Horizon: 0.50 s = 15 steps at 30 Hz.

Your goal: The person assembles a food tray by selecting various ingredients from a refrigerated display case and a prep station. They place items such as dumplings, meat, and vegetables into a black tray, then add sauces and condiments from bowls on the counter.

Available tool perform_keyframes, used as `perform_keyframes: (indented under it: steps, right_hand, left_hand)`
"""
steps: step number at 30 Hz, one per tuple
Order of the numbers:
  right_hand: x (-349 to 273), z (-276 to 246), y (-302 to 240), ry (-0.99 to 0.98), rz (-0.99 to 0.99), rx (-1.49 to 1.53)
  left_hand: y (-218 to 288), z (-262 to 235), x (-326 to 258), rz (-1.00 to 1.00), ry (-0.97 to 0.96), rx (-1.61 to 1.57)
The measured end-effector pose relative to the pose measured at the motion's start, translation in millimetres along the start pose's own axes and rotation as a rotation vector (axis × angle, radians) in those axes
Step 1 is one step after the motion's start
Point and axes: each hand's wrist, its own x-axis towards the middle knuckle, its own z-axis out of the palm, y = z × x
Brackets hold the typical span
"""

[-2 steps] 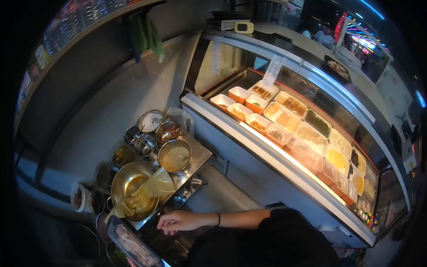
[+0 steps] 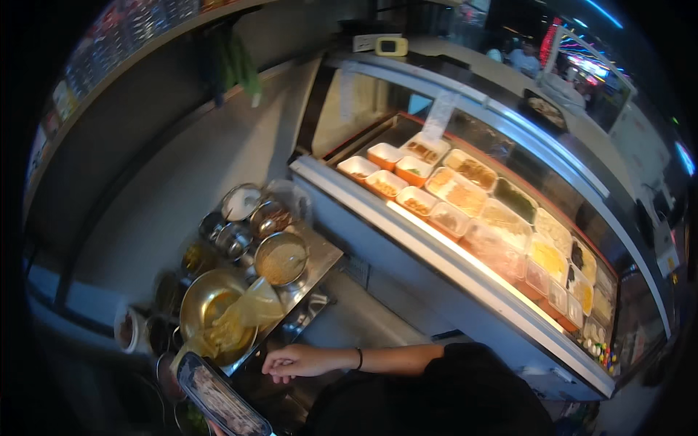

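Note:
At the lower edge, a dark-rimmed rectangular tray (image 2: 224,398) with pale pinkish strips in it is held tilted. My left hand (image 2: 216,429) grips its near left side; only a bit of the fingers shows and the rest is hidden. My right hand (image 2: 299,360), with a dark band at the wrist, hovers just right of the tray. Its fingers are curled in together and nothing shows in them. Left of it stands a wide metal bowl (image 2: 190,299) with yellowish liquid, a crumpled translucent yellow bag (image 2: 256,305) draped over its rim.
Behind the bowl, a metal stand (image 2: 320,256) carries several pots, among them a pot of grains (image 2: 281,260). To the right runs a lit glass display case (image 2: 436,251) with several food tubs. A shelf (image 2: 156,47) hangs at upper left, with green cloths (image 2: 236,65) below it.
The view has shifted slightly. My right hand has moved a little to the right, and the tray's top faces me more.

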Motion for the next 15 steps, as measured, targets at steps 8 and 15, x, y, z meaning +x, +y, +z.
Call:
perform_keyframes:
  steps: [8,15]
  right_hand:
    - [-45,-29,54,0.205,0.23,0.06]
    - [-111,-103,-17,0.689,-0.24,0.036]
  left_hand:
    - [-38,-2,42,-0.197,-0.408,0.079]
    - [-43,24,36,-0.181,-0.325,0.106]
